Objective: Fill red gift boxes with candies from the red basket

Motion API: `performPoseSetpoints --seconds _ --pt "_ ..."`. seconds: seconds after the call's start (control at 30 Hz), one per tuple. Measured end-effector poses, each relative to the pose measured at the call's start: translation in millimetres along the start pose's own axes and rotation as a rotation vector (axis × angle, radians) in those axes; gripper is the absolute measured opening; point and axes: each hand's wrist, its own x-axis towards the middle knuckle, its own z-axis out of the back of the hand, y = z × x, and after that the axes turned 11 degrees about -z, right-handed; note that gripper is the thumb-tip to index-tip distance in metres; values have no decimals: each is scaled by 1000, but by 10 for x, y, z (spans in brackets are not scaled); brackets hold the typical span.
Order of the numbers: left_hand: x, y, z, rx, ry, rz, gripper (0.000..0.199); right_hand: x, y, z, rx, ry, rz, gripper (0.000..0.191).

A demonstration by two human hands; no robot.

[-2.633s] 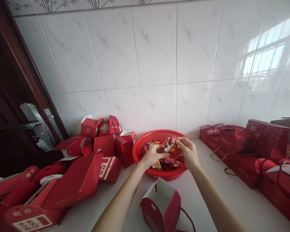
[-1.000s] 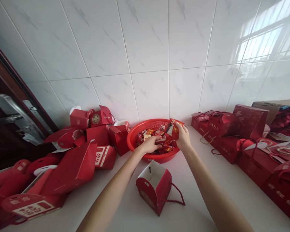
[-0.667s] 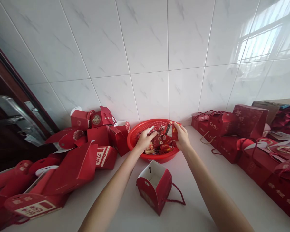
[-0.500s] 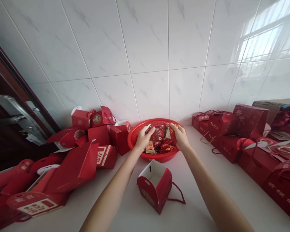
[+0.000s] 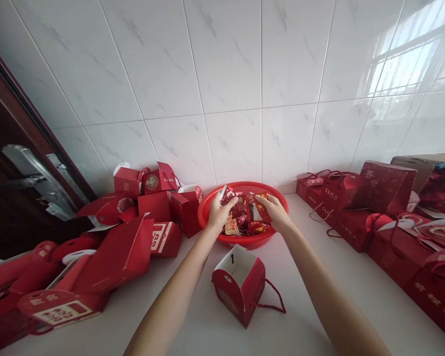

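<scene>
Over the red plastic colander (image 5: 246, 242), the left hand (image 5: 218, 213) pinches a red-and-white packet (image 5: 227, 193), and the right hand (image 5: 276, 212) grips a red printed packet (image 5: 255, 207) just right of it. More packets (image 5: 231, 226) lie below. An open red gift box (image 5: 239, 285) stands nearer.
</scene>
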Motion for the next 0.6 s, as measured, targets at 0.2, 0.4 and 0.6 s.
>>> performPoseSetpoints --seconds 0.2,0.4,0.6 --pt "-7 25 -20 -75 111 37 46 -100 104 -47 48 31 -109 31" --pt "-1 22 -19 -35 67 45 36 -91 98 -45 40 21 -105 28" --pt "63 151 54 79 -126 158 28 -69 99 -25 133 -54 -21 26"
